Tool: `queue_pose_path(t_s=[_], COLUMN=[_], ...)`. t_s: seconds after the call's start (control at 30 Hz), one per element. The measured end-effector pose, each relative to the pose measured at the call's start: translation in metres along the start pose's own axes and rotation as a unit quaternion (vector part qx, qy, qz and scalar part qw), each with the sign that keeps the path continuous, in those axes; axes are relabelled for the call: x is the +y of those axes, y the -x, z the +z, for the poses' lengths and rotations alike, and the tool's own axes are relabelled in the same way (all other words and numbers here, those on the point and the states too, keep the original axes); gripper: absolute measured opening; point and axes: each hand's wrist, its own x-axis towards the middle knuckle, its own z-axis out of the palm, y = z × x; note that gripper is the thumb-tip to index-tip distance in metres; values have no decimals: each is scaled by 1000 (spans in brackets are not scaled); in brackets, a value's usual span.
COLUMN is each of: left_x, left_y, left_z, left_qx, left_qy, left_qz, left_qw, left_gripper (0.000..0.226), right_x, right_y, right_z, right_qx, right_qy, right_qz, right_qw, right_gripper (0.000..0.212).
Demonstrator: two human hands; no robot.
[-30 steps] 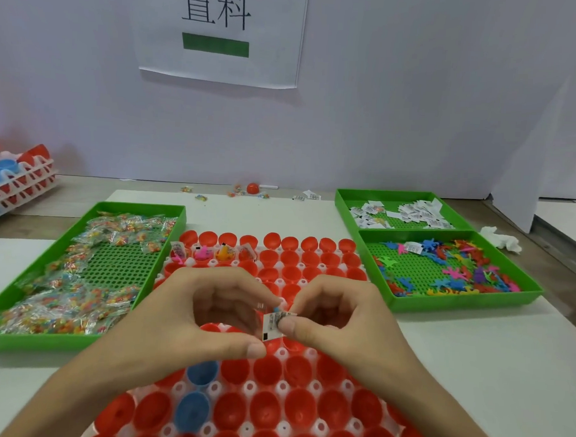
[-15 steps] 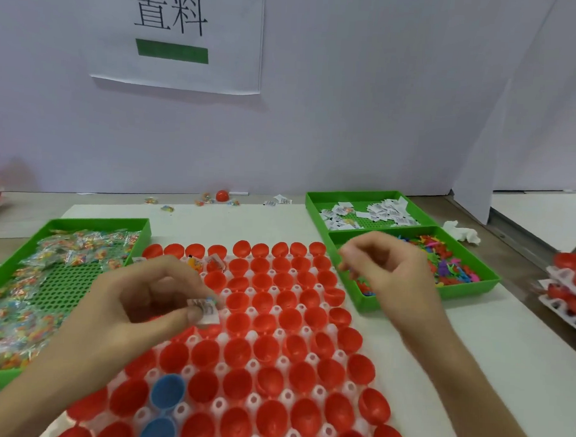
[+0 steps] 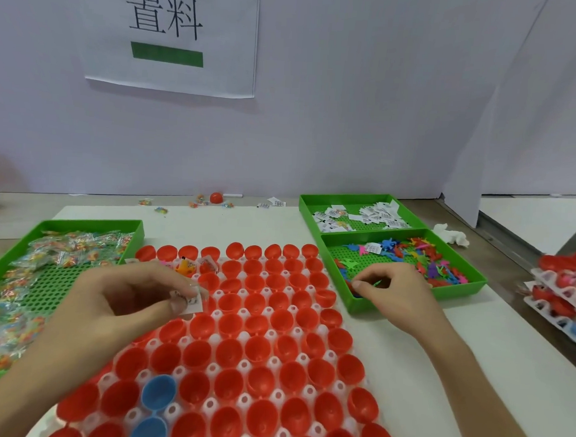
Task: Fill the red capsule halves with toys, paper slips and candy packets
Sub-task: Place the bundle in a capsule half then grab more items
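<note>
3 green trays: candy tray [image 3: 137,233] with candy packets [image 3: 77,246] left, slip tray [image 3: 305,203] with paper slips [image 3: 379,213] far right, toy tray [image 3: 458,289] with toys [image 3: 420,257] nearer.
2 blue halves [image 3: 158,391] among red capsule halves [image 3: 256,352] in white rack [image 3: 213,368].
Left hand [image 3: 128,297] grip pinches one held slip [image 3: 193,306] over rack's left side.
Right hand [image 3: 399,289] fingers curled in toy tray's near corner; what grip holds, cannot tell.
Bare tabletop [image 3: 438,373] right of rack.
Wall sign [image 3: 172,38]: "置料".

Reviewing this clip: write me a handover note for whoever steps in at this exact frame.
Left hand pinches a paper slip over the red capsule halves.
Right hand has curled fingers among the toys in the toy tray; a grip is not clear.
Candy tray sits left, slip tray far right.
Done: a few filled halves at the far left.
Remaining: nearly all others, empty.
</note>
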Motion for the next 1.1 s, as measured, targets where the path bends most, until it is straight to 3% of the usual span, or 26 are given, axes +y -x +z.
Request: queue_pose_path(t_s=[0.13,0.3,0.43,0.63,0.8,0.93,1.1], left_x=[3,6,6,12,20,23,23], left_y=[0,1,1,3,4,6,8], left_z=[0,-1,-1,3,10,15,18], left_qx=[-7,-6,-10,-18,-27,-48,-89], left_qy=[4,9,16,9,6,13,26], left_qz=[-13,-24,-34,-51,-60,-76,-89], left_qw=[1000,1000,999,998,998,996,992], left_gripper=[19,21,20,22,20,20,25], right_x=[5,10,10,-17,-49,-67,-74], right_y=[-3,-7,-8,9,33,53,61], right_z=[2,1,0,2,14,25,27], right_qx=[19,83,85,-4,-110,-203,-234], right_qy=[-17,-133,-217,-315,-402,-418,-410], right_qz=[-8,-31,-47,-108,-139,-165,-168], right_qw=[1000,987,971,943,898,870,865], right_gripper=[19,21,19,26,15,15,13])
